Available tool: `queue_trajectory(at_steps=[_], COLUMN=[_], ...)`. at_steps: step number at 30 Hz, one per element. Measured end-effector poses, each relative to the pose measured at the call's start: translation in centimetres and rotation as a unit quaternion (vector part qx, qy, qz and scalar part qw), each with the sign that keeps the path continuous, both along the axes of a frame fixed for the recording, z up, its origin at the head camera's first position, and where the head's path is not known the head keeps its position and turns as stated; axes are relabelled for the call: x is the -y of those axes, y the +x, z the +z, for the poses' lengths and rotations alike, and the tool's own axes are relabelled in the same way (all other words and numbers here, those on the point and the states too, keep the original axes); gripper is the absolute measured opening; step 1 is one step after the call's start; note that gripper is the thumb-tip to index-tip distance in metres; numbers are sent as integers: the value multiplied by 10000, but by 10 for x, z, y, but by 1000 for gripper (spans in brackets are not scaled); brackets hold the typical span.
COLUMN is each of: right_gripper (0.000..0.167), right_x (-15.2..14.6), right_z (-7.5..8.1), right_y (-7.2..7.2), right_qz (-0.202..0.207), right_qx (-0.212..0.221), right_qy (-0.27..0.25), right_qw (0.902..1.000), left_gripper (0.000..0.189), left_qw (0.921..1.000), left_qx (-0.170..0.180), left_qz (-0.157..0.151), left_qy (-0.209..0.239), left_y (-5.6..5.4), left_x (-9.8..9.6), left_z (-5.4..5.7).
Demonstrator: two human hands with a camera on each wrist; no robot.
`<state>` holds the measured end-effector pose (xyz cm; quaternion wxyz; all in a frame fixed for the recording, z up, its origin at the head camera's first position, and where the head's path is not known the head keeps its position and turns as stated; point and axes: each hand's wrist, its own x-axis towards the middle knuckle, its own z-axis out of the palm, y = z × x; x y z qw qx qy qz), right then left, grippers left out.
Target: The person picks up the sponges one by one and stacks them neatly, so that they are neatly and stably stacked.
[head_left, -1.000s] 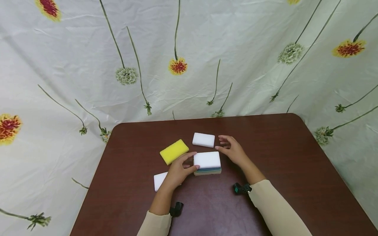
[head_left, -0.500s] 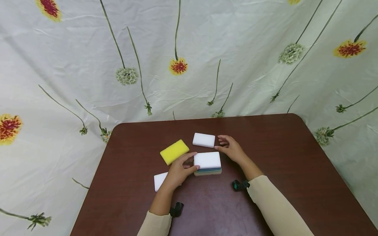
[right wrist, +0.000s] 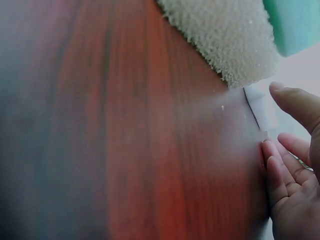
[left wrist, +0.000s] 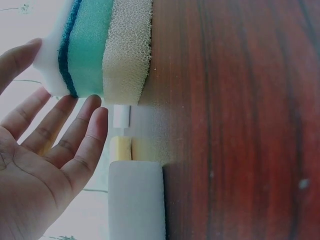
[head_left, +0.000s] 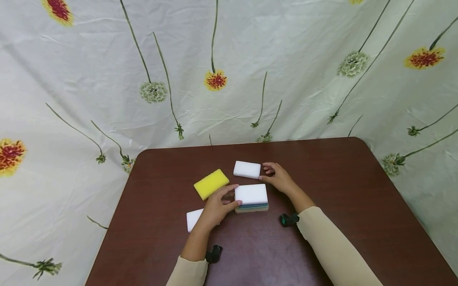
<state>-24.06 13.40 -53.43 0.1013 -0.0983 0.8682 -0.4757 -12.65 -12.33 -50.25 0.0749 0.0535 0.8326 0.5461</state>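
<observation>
Sponge stack [head_left: 251, 198] is layered white, blue, green and beige.

Displacement of the right hand [head_left: 280, 179] over one second: the hand has advanced slightly left and toward the far side, narrowing the gap to the far white rectangular sponge block [head_left: 247, 169]. Its thumb [head_left: 264, 178], formerly just right of the block, now appears at the block's near right corner; contact cannot be confirmed. The fingertips have likewise shifted a little left, closer to the block's right edge. The black wrist-worn device [head_left: 288, 219] and the cuff of the beige fabric sleeve [head_left: 332, 246] have followed, both moving left and farther from the near side.
</observation>
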Motion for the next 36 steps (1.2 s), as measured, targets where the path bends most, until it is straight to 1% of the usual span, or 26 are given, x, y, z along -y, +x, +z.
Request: queue_trajectory(at_steps=[7,11,16,26,36], right_gripper=[63,64,64,61,68], right_x=[4,7,9,11,10], right_z=[-3,-7,-8,-6,-1], right_y=[-5,-6,-6,-6,-9], right_qz=[62,45,49,0,252], right_qx=[-250,-268,-233,-278,-321], right_qy=[334,499,555,607,715], right_qw=[9991,9984,9982,9978,9966], left_gripper=[57,57,57,57,57], left_qw=[10000,10000,10000,10000,10000], left_qx=[13,11,7,18,14], left_qz=[-36,-37,-6,24,15], left_qy=[-26,18,18,25,-1], left_y=[0,0,1,2,2], left_x=[0,1,1,0,0], left_z=[1,-1,-1,1,3])
